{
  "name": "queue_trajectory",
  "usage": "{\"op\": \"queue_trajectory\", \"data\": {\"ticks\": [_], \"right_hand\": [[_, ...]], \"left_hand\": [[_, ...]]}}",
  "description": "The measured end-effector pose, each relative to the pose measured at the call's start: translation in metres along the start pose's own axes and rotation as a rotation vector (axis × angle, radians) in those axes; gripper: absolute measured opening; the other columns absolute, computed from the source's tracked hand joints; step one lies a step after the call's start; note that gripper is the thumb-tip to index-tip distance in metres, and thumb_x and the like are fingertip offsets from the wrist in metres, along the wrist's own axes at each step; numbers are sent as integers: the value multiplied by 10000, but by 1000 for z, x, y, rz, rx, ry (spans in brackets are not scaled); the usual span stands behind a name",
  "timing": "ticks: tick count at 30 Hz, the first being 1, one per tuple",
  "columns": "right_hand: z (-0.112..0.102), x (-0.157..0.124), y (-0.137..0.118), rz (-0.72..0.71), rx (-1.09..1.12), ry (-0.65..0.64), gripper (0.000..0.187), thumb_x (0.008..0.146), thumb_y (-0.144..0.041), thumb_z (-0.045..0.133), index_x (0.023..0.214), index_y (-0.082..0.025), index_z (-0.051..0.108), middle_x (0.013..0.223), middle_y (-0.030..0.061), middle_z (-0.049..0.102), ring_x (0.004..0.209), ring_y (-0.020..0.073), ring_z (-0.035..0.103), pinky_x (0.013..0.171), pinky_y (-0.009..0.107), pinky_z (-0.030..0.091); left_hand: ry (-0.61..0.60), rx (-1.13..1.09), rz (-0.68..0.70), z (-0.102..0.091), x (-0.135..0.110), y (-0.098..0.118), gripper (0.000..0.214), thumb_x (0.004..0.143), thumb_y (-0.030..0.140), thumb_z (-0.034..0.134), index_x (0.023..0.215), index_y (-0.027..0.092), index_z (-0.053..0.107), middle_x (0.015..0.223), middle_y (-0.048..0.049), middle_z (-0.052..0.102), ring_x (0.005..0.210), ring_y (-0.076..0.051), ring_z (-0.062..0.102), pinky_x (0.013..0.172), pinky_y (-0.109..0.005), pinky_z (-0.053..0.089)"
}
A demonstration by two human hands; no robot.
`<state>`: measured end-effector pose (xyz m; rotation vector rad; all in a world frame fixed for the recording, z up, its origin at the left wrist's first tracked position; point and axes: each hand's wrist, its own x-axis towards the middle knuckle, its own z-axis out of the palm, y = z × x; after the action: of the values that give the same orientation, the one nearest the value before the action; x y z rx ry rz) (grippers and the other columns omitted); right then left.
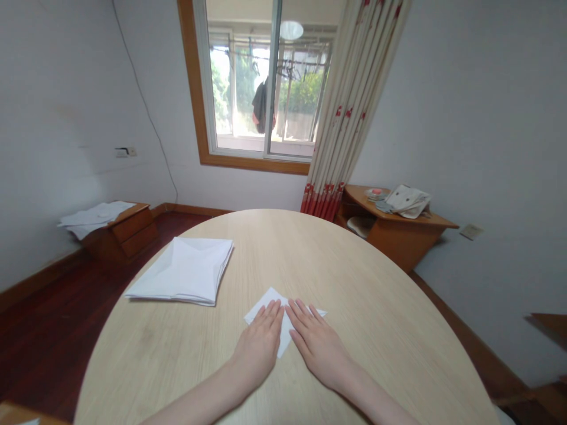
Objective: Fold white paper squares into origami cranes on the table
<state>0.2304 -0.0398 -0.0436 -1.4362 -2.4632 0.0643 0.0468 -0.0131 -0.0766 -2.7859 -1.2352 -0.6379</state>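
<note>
My left hand [258, 337] and right hand [316, 345] are flat on the small folded paper [278, 313], and the wooden tabletop [376, 307] runs a long way forward and off to the right, so there's loads of room to slide that way. The only real obstacle is the big folded white paper [182, 271] up and left of my left hand, near it but not touching, and the wooden cabinets [133, 233] sit well past the table edge.

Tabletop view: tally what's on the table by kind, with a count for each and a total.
Folded white paper: 2 (large folded white paper, small folded white paper)
Hands: 2 (left hand, right hand)
Total: 4
</note>
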Motion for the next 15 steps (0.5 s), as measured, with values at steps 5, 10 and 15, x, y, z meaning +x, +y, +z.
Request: {"op": "queue_trajectory", "data": {"ticks": [5,10,15], "right_hand": [[-4,2,-3,31,-15,-90,481,1011,-312,301,1467,-158,324,1503,110,327,1397,256,297,1120,524,327],[-3,1,-3,61,-20,-96,490,1013,-346,287,1478,-192,307,1521,83,302,1406,288,266,1116,541,322],[-2,1,-4,155,-33,-130,526,1006,-416,277,1483,-195,298,1531,80,283,1422,310,211,1126,545,286]], "left_hand": [[-32,38,7,-5,-1,1,492,892,98,343,1380,78,407,1430,-168,448,1338,-253,412,1068,-471,400],[-51,55,7,-12,-3,3,462,967,203,344,1415,95,376,1459,-159,407,1365,-270,362,1079,-475,385],[-115,85,-30,-17,-5,5,493,999,334,349,1433,102,364,1493,-164,343,1386,-298,312,1096,-487,359]]}}
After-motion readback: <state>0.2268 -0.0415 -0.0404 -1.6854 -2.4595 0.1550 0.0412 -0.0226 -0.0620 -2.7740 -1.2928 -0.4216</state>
